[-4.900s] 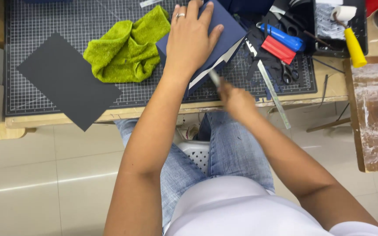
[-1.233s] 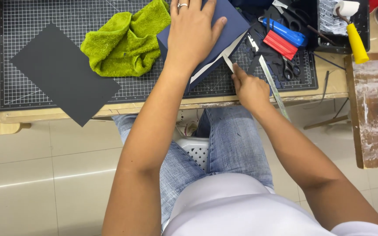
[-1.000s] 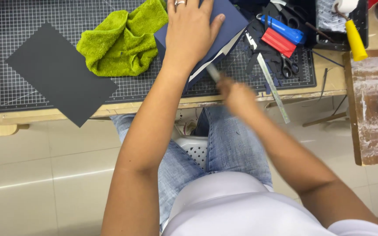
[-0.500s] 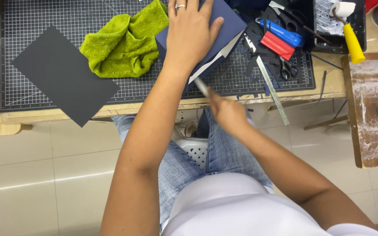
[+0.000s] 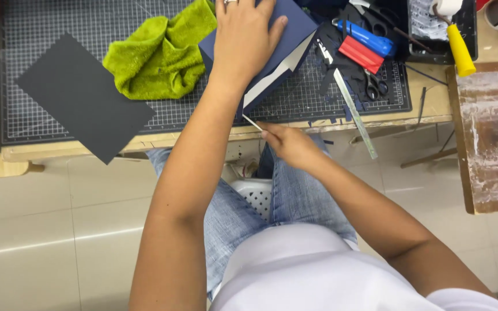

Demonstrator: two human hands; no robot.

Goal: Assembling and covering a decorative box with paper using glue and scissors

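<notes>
A craft workshop is showing here. A gridded cutting mat (image 5: 59,34) is covering the wooden table (image 5: 427,109). A steel ruler (image 5: 354,109), scissors (image 5: 372,86) and a glue-smeared board (image 5: 488,138) are lying about.

A crumpled green cloth (image 5: 159,55) lay on the grid-lined cutting mat (image 5: 36,69), just right of a dark grey sheet of card (image 5: 82,98) whose near corner hung over the wooden table edge (image 5: 64,151). Further right, a steel ruler (image 5: 354,112) ran diagonally off the mat's near edge, with scissors (image 5: 371,85) beside it. Beyond them sat a red block (image 5: 361,55) and a blue-handled tool (image 5: 365,38). A yellow-handled roller (image 5: 457,43) rested far right, above a paste-smeared wooden board (image 5: 488,138).
</notes>
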